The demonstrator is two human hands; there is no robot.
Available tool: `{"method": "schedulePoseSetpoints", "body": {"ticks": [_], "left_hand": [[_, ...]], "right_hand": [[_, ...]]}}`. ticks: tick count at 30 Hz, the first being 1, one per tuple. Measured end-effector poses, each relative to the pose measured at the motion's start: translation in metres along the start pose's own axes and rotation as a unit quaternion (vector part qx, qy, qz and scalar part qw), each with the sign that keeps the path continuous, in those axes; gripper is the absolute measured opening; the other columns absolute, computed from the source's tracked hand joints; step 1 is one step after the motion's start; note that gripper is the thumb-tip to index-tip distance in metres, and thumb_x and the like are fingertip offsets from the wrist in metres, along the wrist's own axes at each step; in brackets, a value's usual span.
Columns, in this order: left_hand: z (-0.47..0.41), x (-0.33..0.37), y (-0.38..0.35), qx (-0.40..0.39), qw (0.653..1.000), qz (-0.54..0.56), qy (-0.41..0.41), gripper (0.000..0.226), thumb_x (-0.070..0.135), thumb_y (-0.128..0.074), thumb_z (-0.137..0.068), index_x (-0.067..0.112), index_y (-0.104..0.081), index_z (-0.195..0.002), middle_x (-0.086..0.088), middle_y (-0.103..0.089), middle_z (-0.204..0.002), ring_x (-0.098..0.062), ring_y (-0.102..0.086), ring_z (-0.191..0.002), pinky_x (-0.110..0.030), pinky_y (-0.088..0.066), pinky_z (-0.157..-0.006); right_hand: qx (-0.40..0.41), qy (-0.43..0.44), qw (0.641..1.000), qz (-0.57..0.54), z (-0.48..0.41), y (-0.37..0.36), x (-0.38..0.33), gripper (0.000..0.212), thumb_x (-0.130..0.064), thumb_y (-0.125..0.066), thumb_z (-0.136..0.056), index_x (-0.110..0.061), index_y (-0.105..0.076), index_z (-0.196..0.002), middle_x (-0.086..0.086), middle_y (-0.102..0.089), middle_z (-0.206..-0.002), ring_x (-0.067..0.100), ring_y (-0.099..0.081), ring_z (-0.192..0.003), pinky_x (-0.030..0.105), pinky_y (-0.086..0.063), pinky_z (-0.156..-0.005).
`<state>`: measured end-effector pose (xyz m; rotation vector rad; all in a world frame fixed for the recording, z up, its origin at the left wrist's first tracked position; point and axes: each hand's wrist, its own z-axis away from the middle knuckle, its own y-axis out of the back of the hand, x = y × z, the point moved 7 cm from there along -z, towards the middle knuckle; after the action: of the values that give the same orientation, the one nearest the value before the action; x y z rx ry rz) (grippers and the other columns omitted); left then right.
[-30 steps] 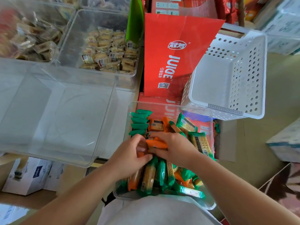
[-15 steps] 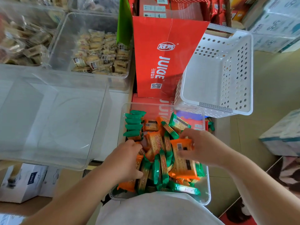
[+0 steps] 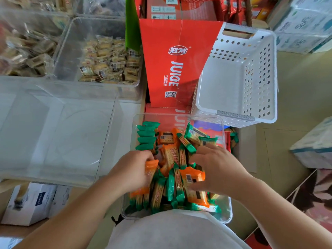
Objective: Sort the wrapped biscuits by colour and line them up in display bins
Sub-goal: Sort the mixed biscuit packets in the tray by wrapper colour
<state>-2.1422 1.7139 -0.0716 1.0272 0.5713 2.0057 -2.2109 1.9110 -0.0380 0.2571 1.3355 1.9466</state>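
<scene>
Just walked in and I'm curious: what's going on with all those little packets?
A person is sorting a jumbled pile of wrapped biscuits, green and orange, in a clear bin. The left hand grips an orange pack at the pile's left side, while the right hand rests open on the pile. A short row of green packs is lined up in the bin's far left corner. A white basket sits just beyond.
</scene>
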Motion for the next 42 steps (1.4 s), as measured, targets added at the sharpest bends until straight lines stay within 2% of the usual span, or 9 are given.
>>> {"method": "schedulePoseSetpoints", "body": {"ticks": [6,11,13,16,21,26,33,37,42], "left_hand": [[-0.001,0.032,0.048,0.095,0.956,0.276,-0.014,0.027,0.015,-0.084,-0.079,0.030,-0.067,-0.094,0.008,-0.072,-0.089,-0.006,-0.069,-0.080,-0.030,-0.059,-0.072],[-0.018,0.046,0.042,0.118,0.914,0.387,-0.028,0.027,0.020,-0.077,-0.088,0.031,-0.067,-0.109,0.007,-0.074,-0.098,-0.009,-0.070,-0.092,-0.031,-0.056,-0.084],[-0.025,0.034,0.033,0.119,0.938,0.324,-0.004,0.029,0.024,-0.067,-0.096,0.029,-0.063,-0.124,0.010,-0.069,-0.107,-0.007,-0.067,-0.098,-0.023,-0.052,-0.085],[-0.028,0.014,0.014,0.085,0.995,0.052,-0.010,0.030,0.019,-0.058,-0.100,0.022,-0.064,-0.129,0.004,-0.064,-0.123,-0.013,-0.061,-0.110,-0.028,-0.050,-0.092],[-0.023,0.004,-0.017,-0.047,0.970,-0.227,-0.079,0.022,0.039,-0.060,-0.095,0.019,-0.068,-0.103,0.006,-0.058,-0.096,-0.015,-0.058,-0.091,-0.030,-0.049,-0.076],[-0.023,0.006,-0.031,-0.138,0.954,-0.262,-0.041,0.018,0.036,-0.058,-0.097,0.020,-0.064,-0.101,0.007,-0.054,-0.086,-0.014,-0.052,-0.078,-0.028,-0.041,-0.067],[-0.023,0.014,-0.050,-0.281,0.897,-0.341,-0.029,0.025,0.020,-0.053,-0.099,0.014,-0.062,-0.122,0.002,-0.053,-0.087,-0.016,-0.053,-0.075,-0.030,-0.048,-0.074],[-0.023,0.006,-0.047,-0.250,0.928,-0.274,-0.049,0.039,0.032,-0.073,-0.086,0.022,-0.064,-0.122,0.000,-0.066,-0.105,-0.022,-0.064,-0.091,-0.035,-0.057,-0.082],[-0.018,0.005,-0.047,-0.271,0.910,-0.305,-0.067,0.039,0.027,-0.076,-0.083,0.020,-0.064,-0.119,-0.003,-0.067,-0.105,-0.023,-0.065,-0.091,-0.034,-0.057,-0.077]], "right_hand": [[0.126,-0.038,0.942,-0.308,-0.012,0.017,0.010,0.084,-0.082,-0.055,-0.077,-0.032,-0.049,-0.145,-0.014,-0.060,-0.130,0.004,-0.056,-0.118,0.028,-0.049,-0.095],[0.173,-0.013,0.909,-0.378,-0.033,0.021,0.005,0.024,-0.031,-0.069,-0.092,-0.025,-0.066,-0.115,-0.013,-0.061,-0.079,0.010,-0.059,-0.068,0.027,-0.048,-0.062],[0.195,-0.059,0.930,-0.305,-0.035,0.025,0.023,0.027,-0.030,-0.069,-0.092,-0.026,-0.068,-0.119,-0.016,-0.061,-0.079,0.007,-0.057,-0.064,0.026,-0.044,-0.060],[0.199,-0.141,0.957,-0.156,-0.035,0.034,0.051,0.031,-0.034,-0.067,-0.093,-0.027,-0.069,-0.123,-0.006,-0.067,-0.093,0.020,-0.063,-0.079,0.030,-0.049,-0.065],[0.219,-0.174,0.959,0.039,-0.036,0.026,0.069,0.032,-0.026,-0.080,-0.082,-0.017,-0.072,-0.111,0.006,-0.064,-0.106,0.034,-0.058,-0.101,0.044,-0.050,-0.084],[0.281,-0.098,0.955,-0.024,-0.030,0.018,0.034,0.028,-0.041,-0.070,-0.087,-0.018,-0.075,-0.100,0.002,-0.065,-0.097,0.030,-0.057,-0.094,0.043,-0.047,-0.081],[-0.025,0.119,0.986,-0.111,-0.041,-0.027,-0.048,0.045,-0.060,-0.057,-0.091,-0.040,-0.061,-0.132,-0.015,-0.063,-0.129,0.017,-0.041,-0.133,0.049,-0.029,-0.111],[-0.107,0.132,0.983,-0.067,-0.046,-0.042,-0.055,0.051,-0.058,-0.050,-0.095,-0.044,-0.046,-0.144,-0.011,-0.060,-0.130,0.020,-0.043,-0.127,0.047,-0.031,-0.107],[-0.157,0.138,0.975,-0.080,-0.051,-0.046,-0.054,0.046,-0.058,-0.055,-0.089,-0.043,-0.052,-0.132,-0.011,-0.059,-0.125,0.019,-0.045,-0.121,0.048,-0.029,-0.102]]}}
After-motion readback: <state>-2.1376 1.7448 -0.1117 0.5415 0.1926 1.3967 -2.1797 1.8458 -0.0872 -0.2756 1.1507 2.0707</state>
